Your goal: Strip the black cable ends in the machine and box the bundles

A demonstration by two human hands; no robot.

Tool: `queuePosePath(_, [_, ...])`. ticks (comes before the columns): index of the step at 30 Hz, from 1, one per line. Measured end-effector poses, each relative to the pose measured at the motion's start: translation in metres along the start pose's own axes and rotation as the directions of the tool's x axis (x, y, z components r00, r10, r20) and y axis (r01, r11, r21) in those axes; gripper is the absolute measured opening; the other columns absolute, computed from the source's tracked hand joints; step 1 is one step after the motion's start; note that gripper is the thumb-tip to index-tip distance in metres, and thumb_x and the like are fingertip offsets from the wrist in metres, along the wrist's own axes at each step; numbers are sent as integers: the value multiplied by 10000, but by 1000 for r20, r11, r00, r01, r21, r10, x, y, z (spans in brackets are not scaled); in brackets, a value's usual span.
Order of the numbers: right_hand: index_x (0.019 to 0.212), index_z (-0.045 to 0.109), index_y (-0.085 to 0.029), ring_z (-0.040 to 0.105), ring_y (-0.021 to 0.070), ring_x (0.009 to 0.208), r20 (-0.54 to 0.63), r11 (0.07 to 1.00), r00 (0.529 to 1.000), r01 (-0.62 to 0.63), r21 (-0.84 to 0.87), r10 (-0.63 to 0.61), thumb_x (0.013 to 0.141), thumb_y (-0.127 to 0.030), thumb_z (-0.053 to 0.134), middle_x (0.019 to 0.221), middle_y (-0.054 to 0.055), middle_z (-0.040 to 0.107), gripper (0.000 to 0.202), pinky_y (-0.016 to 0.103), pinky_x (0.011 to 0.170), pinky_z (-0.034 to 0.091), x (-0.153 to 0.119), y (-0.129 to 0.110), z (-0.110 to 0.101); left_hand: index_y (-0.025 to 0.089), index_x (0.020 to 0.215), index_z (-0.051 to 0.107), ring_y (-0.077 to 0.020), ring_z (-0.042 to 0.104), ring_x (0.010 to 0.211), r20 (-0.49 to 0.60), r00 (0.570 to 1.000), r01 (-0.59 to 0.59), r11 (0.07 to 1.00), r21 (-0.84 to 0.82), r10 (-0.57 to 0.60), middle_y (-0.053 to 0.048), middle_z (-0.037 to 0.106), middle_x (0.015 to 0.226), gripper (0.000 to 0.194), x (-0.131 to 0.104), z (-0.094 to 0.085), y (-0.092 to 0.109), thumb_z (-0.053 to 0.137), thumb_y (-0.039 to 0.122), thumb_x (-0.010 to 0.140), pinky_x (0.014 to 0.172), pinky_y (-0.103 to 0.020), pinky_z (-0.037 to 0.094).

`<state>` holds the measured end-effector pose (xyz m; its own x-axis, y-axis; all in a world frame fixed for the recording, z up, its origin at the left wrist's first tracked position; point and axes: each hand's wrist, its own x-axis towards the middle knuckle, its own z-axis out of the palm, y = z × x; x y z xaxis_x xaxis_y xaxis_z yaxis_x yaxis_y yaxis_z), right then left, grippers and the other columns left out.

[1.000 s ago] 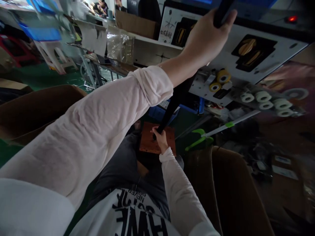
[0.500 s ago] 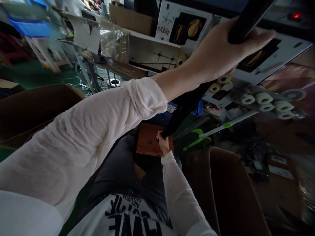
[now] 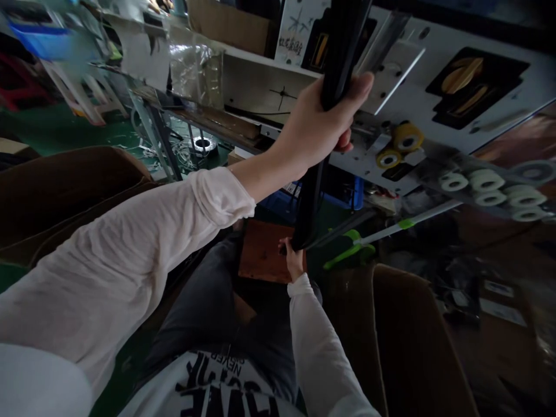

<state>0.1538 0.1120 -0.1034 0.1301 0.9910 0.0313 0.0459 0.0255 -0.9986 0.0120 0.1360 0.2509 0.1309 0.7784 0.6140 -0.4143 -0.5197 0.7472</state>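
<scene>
Fingers (image 3: 347, 92) of the left hand (image 3: 313, 130) are wrapped tight around the upper part of a long black bundle of rods (image 3: 324, 133), which is held steeply upright and slightly tilted in front of a white metal panel with black cut-outs (image 3: 452, 110). Lower down, the bundle's bottom end is gripped by the right hand (image 3: 293, 260), its fingers closed about it just above a reddish-brown wooden board (image 3: 260, 252) that is seen beyond the seated person's dark trousers (image 3: 204, 313). Both arms are covered by pale, thin sleeves, the left one pushed up below the elbow. Yellow rollers (image 3: 402, 145) and a row of white rollers (image 3: 489, 188) are mounted along the panel's lower edge. A white pole with bright green fittings (image 3: 377, 231) is seen lying at an angle to the right of the bundle's lower end. Brown cardboard boxes are placed on either side of the person, one at the left (image 3: 65, 191) and one at the lower right (image 3: 403, 336). A crumpled clear plastic bag (image 3: 195, 69) is hung from a shelf in the background, above a green floor (image 3: 65, 130).
</scene>
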Motion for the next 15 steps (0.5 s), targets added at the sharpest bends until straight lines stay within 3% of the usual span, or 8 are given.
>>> queuePosePath(4, [813, 611, -129, 606, 208, 791, -62, 997, 998, 16, -76, -21, 700, -514, 600, 777, 87, 667, 401, 310, 670, 461, 14, -8, -14, 165, 791, 443, -68, 435, 467, 22, 995, -100, 995, 13, 99, 50, 319, 524, 120, -1, 6, 27, 417, 197, 904, 493, -220, 442])
queuePosePath(7, [823, 613, -130, 595, 226, 848, -71, 995, 997, 25, -100, -32, 690, -494, 613, 811, 99, 673, 388, 317, 697, 452, 17, -9, -14, 158, 766, 444, -59, 455, 493, 91, 984, -162, 984, 73, 155, 44, 327, 545, 144, -13, 8, 40, 394, 181, 899, 542, -208, 455])
queuePosePath(10, [755, 601, -141, 597, 207, 783, -42, 996, 999, 19, -88, -23, 686, -477, 617, 719, 72, 660, 343, 313, 693, 453, 8, -4, -2, 139, 785, 473, -63, 457, 478, 77, 987, -150, 985, 82, 144, 47, 355, 542, 125, -26, 1, 31, 443, 199, 891, 546, -236, 474])
queuePosePath(15, [676, 536, -175, 583, 156, 712, -3, 1000, 1000, 5, 15, -5, 737, -494, 542, 648, 19, 607, 325, 304, 712, 467, 1, 0, 7, 115, 790, 526, -66, 457, 462, -101, 995, 3, 1000, 13, -2, 48, 418, 525, 109, -34, -17, 7, 528, 195, 864, 564, -310, 517])
